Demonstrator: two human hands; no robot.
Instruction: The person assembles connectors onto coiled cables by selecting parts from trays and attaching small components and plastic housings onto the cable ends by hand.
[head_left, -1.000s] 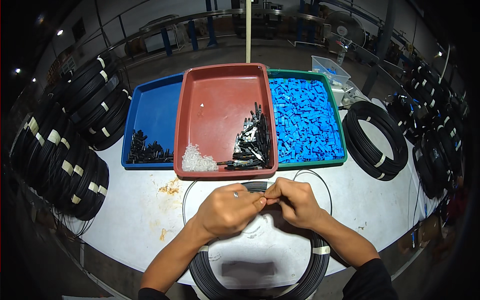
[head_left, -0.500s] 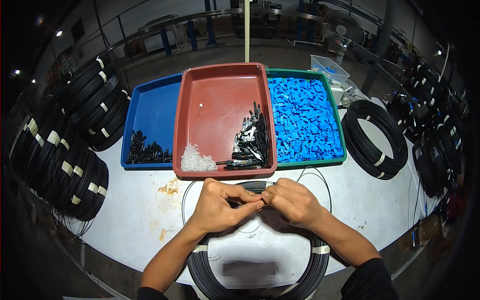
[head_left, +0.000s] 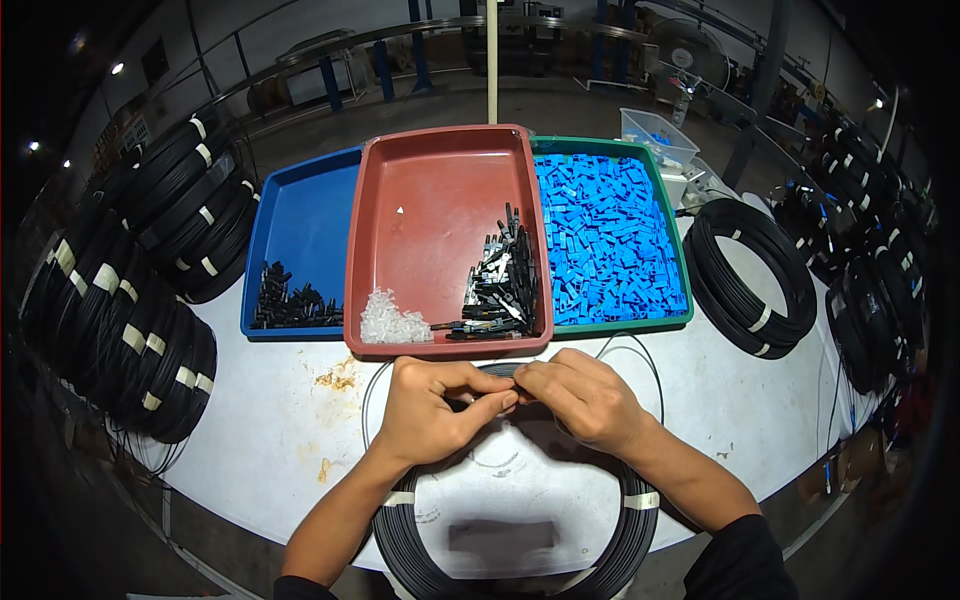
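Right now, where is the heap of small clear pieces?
In the head view, the clear pieces lie in the near left corner of the red tray, left of its black parts, beyond the left hand.

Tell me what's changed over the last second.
The left hand shifted slightly left and opened from a tighter curl; the right hand moved left, hiding the pale band on the far side of the black coil. Any grasp or release is unclear. Coil, blue tray, red tray and green tray stayed put.
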